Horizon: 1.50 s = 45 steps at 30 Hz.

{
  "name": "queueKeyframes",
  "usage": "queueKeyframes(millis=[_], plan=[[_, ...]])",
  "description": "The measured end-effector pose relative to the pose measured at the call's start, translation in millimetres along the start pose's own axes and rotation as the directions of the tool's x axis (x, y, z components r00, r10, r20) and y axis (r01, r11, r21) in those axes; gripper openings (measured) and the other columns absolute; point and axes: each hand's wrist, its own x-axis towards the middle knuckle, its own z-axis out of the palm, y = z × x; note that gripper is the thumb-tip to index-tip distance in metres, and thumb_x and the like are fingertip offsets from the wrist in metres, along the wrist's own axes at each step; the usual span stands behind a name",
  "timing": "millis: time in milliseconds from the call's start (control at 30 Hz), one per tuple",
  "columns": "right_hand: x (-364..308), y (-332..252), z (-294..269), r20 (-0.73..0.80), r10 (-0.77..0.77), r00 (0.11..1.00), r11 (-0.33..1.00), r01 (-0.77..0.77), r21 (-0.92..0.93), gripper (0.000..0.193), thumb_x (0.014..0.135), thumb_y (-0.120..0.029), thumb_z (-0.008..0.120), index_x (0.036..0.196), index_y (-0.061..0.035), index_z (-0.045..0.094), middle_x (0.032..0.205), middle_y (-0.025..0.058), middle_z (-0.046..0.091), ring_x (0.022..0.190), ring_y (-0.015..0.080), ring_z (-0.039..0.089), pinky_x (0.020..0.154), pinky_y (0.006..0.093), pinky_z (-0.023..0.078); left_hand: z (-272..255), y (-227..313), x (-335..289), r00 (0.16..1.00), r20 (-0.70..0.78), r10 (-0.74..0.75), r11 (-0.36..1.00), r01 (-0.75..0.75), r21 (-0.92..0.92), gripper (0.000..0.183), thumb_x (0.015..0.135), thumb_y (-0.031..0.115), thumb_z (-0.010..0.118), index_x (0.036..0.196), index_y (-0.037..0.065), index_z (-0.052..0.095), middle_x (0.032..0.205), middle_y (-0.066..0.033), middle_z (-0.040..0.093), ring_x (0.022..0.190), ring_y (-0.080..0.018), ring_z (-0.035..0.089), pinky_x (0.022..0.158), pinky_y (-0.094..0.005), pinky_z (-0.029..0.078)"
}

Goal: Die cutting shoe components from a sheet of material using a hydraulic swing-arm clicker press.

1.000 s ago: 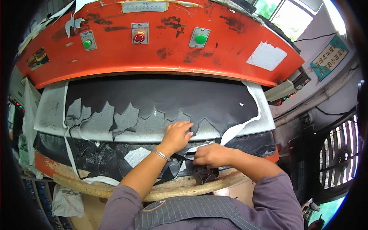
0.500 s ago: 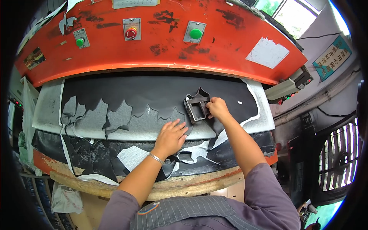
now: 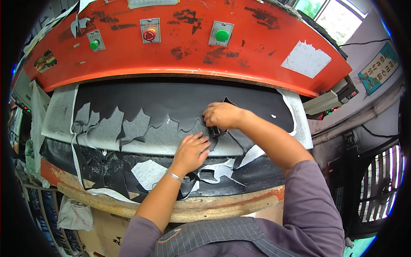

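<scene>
A black leather-like sheet with a scalloped, cut-away near edge lies over the pale pressing board. On its right half stands a metal cutting die, an open frame with a peaked far end. My right hand reaches over the die, fingers curled onto its left wall, and hides most of it. Just left of the die, my left hand rests with fingers stretched out over the board near the sheet's cut edge. It holds nothing.
Above the board hangs the machine's orange beam, with a red button and green buttons. Black and white scraps drape over the near ledge, in front of a worn wooden rail. A white bag hangs lower left.
My right hand has shifted from the die's right side across its top to the left wall. The die stays in about the same spot. My left hand has barely moved.
</scene>
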Motion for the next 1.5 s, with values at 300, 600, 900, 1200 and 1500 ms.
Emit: queueKeyframes(millis=[300, 600, 900, 1200, 1500], plan=[[-52.2, 12.7, 3.7, -0.029, 0.815, 0.579, 0.528, -0.722, 0.447, 0.015, 0.082, -0.017, 0.059, 0.085, -0.0035, 0.065, 0.086, 0.0183, 0.065, 0.088, 0.0376, 0.062, 0.075, 0.0450, 0.049, -1.8, -8.9, -7.2, 0.995, -0.097, -0.033, 0.994, 0.022, -0.110, 0.021, 0.082, 0.018, 0.065, 0.099, 0.006, 0.071, 0.116, -0.0107, 0.065, 0.120, -0.0284, 0.053, 0.106, -0.0431, 0.036], [-51.5, 3.7, 28.5, 0.153, 0.979, 0.137, 0.030, -0.830, 0.556, 0.022, 0.079, -0.016, 0.056, 0.086, 0.0014, 0.068, 0.086, 0.0255, 0.066, 0.086, 0.0405, 0.064, 0.080, 0.0440, 0.050, 6.1, 17.7, 13.1, 0.983, -0.007, -0.186, 0.981, 0.185, -0.053, 0.033, 0.078, 0.026, 0.069, 0.104, 0.008, 0.061, 0.130, -0.0122, 0.057, 0.127, -0.0317, 0.044, 0.105, -0.0444, 0.030], [-80.5, -57.9, 66.7, -0.247, 0.872, 0.422, 0.488, -0.715, 0.501, 0.052, 0.079, -0.033, 0.073, 0.122, -0.0091, 0.059, 0.123, 0.0216, 0.059, 0.123, 0.0362, 0.051, 0.104, 0.0456, 0.036, 15.5, 17.6, 19.6, 0.988, -0.009, -0.157, 0.983, 0.157, 0.094, 0.039, 0.076, 0.032, 0.069, 0.107, 0.011, 0.061, 0.136, -0.0152, 0.052, 0.131, -0.0329, 0.040, 0.109, -0.0475, 0.020], [-70.3, -83.6, 72.8, -0.372, 0.892, 0.259, 0.438, -0.699, 0.564, 0.034, 0.074, -0.022, 0.076, 0.103, -0.0066, 0.067, 0.112, 0.0206, 0.065, 0.115, 0.0362, 0.056, 0.098, 0.0444, 0.039, 13.7, 19.8, 15.9, 0.987, 0.026, -0.158, 0.983, 0.155, 0.099, 0.032, 0.078, 0.031, 0.068, 0.103, 0.012, 0.062, 0.135, -0.0161, 0.053, 0.132, -0.0322, 0.039, 0.110, -0.0493, 0.018], [-69.8, -79.4, 80.9, -0.420, 0.876, 0.238, 0.447, -0.728, 0.520, 0.034, 0.071, -0.019, 0.078, 0.101, -0.0077, 0.068, 0.113, 0.0224, 0.065, 0.111, 0.0341, 0.060, 0.096, 0.0402, 0.043, 19.7, 18.2, 16.1, 0.989, 0.036, -0.143, 0.987, 0.140, 0.081, 0.035, 0.077, 0.029, 0.070, 0.105, 0.012, 0.060, 0.137, -0.0179, 0.050, 0.135, -0.0330, 0.035, 0.111, -0.0498, 0.016]])
